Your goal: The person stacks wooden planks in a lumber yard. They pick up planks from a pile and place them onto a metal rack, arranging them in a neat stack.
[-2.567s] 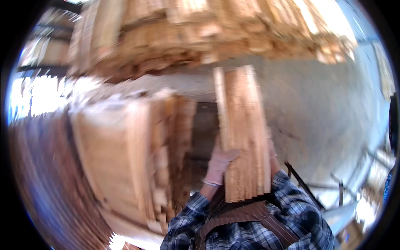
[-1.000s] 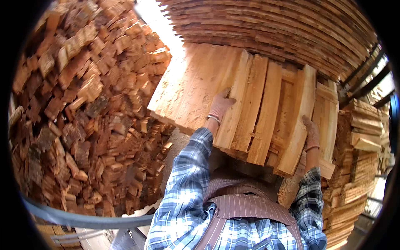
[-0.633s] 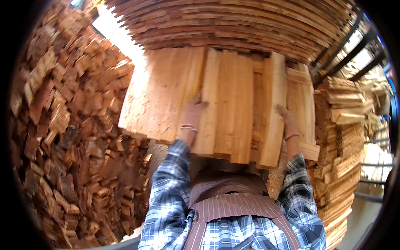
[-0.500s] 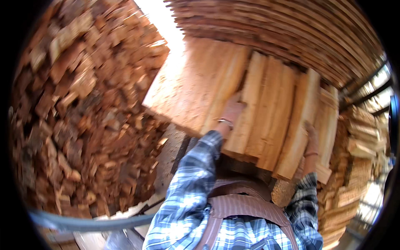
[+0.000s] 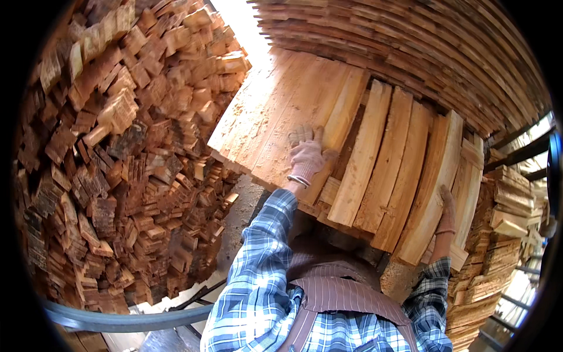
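Observation:
My left hand [image 5: 306, 154], in a pale work glove, lies flat with fingers spread on closely fitted wooden boards [image 5: 270, 111] dusted with sawdust. To its right, beyond a narrow dark gap, several loose boards [image 5: 365, 155] lie side by side, some with wavy edges. My right hand [image 5: 447, 214], also gloved, rests along the right side of a thick board [image 5: 431, 188]. Its fingers look stretched out along that edge, seen partly side-on. Another pale board [image 5: 468, 182] lies just right of this hand.
A large heap of stacked wood pieces [image 5: 135, 176] fills the left side. Long stacked slats [image 5: 399, 47] rise along the far side. More stacked wood [image 5: 489, 264] stands at the right. A curved grey-blue bar [image 5: 129, 318] crosses the lower left.
My left hand has moved left off the edge of a loose board and now lies on the fitted boards. The gap beside those boards looks wider. My right hand stays by the same board.

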{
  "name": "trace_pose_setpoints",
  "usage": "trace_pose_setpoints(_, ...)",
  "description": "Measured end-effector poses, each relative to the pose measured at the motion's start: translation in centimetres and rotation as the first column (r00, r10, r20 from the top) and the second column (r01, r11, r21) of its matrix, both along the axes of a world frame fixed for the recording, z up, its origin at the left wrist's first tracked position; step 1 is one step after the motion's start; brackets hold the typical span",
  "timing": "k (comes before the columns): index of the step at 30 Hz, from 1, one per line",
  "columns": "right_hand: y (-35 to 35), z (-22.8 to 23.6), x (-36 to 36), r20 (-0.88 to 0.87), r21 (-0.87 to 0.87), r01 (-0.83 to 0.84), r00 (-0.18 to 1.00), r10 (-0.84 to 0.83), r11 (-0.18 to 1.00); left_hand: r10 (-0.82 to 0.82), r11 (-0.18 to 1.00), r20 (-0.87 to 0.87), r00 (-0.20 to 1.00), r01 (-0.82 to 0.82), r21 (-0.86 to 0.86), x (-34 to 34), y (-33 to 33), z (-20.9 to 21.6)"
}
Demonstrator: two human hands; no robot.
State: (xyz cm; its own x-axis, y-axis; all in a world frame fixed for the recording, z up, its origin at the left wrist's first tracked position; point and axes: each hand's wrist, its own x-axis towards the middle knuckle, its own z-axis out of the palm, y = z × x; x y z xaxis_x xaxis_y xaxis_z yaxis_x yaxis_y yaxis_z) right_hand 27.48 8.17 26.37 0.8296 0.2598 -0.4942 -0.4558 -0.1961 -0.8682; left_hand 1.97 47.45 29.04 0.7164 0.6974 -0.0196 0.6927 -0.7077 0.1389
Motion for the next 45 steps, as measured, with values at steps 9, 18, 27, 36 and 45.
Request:
trace_pose_setpoints(9, 5.3, 0.7, -2.4, -0.061, -0.035, 0.023, 0.998, -0.025, 0.999, -0.032, 0.998, -0.009, 0.999, 0.031, -0.052, 0.0, 0.5, -2.0)
trace_pose_setpoints(18, 6.7, 4.6, -4.5, 0.509, -0.536, -0.116, 0.746, 0.43, 0.836, -0.057, 0.988, 0.072, 0.996, 0.046, 0.149, -0.6, 0.7, -4.4)
trace_pose_setpoints(27, 8.6, 9.3, -5.0, 0.348, -0.753, -0.032, 0.828, 0.44, 0.657, -0.092, 0.989, 0.086, 0.992, 0.081, 0.124, -0.8, 1.6, -4.1)
trace_pose_setpoints(36, 1.3, 5.7, -1.3, 0.371, -0.756, -0.002, 0.822, 0.431, 0.654, -0.028, 0.993, -0.071, 0.997, 0.036, 0.109, -0.4, 1.2, -3.4)
trace_pose_setpoints(45, 0.0, 7.1, 0.5, 0.321, -0.739, -0.073, 0.835, 0.446, 0.67, -0.02, 0.995, -0.095, 0.995, 0.029, 0.096, -0.5, 1.0, -2.6)
